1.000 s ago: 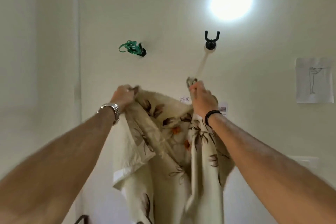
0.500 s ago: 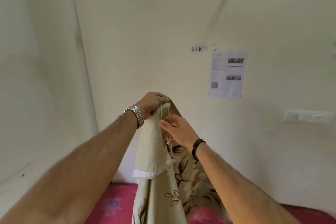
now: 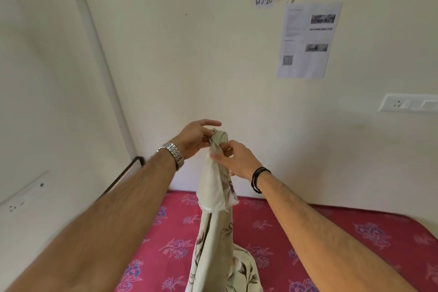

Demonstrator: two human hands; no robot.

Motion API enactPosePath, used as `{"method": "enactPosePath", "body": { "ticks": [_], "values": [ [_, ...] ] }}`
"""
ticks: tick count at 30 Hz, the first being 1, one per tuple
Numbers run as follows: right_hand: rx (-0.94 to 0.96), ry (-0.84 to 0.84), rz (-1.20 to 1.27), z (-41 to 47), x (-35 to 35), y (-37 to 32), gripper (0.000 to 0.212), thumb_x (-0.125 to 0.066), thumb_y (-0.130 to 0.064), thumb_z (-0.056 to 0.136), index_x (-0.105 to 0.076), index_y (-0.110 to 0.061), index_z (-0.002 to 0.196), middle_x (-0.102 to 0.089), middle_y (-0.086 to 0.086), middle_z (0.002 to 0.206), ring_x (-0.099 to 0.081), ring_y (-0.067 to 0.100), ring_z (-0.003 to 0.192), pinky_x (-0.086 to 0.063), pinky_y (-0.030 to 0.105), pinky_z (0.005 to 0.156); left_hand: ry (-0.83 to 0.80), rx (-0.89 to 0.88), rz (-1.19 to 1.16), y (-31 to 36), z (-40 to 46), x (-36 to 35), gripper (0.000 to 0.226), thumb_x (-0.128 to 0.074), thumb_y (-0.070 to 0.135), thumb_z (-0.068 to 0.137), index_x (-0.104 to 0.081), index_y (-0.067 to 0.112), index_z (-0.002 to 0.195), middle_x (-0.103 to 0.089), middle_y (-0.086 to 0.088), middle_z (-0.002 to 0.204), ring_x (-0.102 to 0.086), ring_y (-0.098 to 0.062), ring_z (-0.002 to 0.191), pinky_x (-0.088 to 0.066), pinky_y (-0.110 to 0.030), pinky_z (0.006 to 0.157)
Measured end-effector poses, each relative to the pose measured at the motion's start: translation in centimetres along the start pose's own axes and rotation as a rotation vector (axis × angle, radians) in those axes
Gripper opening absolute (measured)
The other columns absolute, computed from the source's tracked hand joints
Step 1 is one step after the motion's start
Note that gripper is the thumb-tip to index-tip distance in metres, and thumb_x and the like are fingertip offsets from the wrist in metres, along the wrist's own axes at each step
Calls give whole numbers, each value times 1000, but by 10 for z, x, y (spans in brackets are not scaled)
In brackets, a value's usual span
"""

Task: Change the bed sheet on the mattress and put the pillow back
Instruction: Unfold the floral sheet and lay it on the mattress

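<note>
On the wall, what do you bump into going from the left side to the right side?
Wall socket → white pipe → little label reading WS-10 → printed paper sheet → white switch plate.

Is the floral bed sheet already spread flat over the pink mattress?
No, the floral bed sheet hangs bunched from both hands above the bare pink mattress.

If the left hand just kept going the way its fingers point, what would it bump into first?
Probably the wall. The left hand pinches the top of the sheet, its straight fingers pointing right and away over the bunched cloth. Nothing else shows in that line, though depth is hard to judge.
</note>
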State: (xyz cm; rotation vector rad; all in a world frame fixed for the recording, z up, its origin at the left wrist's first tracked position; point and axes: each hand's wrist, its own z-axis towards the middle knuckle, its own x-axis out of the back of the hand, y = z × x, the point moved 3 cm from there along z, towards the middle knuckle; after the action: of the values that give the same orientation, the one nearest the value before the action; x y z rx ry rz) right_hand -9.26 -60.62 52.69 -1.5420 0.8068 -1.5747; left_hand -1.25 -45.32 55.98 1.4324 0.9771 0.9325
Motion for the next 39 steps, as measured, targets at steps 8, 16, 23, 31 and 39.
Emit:
{"method": "enactPosePath", "body": {
  "ticks": [8,16,23,31,39],
  "values": [
    [-51,108,498,6,2,18,13,-65,-14,100,-71,-3,103,-79,11,96,-78,24,87,-64,41,79,-97,15,273,-31,-21,-14,71,-81,56,80,-48,30,137,-74,4,119,-68,-14,115,-53,-43,95],
    [-165,171,630,3,-3,57,15,-61,-17,102,-66,-3,104,-73,18,104,-75,32,95,-65,43,77,25,-19,283,-67,-30,-9,21,-70,21,97,-71,3,106,-74,-14,97,-71,-21,86,-63,-36,79],
    [-438,176,-567,-28,62,183,27,-40,-26,104,-59,-13,120,-67,16,119,-63,36,109,-50,42,89,578,342,280,-99,-40,67,40,-60,17,98,-57,0,134,-62,-14,135,-73,-15,101,-59,-24,83],
    [-385,-92,-713,-38,39,206,63,-66,-34,92,-47,-17,149,-44,12,156,-47,34,139,-41,46,115,97,103,38,-55,-30,-15,13,-61,14,99,-73,12,102,-71,-6,92,-64,-20,86,-57,-28,71],
    [40,-205,-181,-5,-21,114,12,-67,-28,94,-69,-23,105,-72,-2,102,-66,17,92,-53,32,80,-381,88,75,-40,-39,-63,12,-57,16,101,-64,8,106,-64,-6,88,-63,-18,77,-55,-31,72]
  ]
}}
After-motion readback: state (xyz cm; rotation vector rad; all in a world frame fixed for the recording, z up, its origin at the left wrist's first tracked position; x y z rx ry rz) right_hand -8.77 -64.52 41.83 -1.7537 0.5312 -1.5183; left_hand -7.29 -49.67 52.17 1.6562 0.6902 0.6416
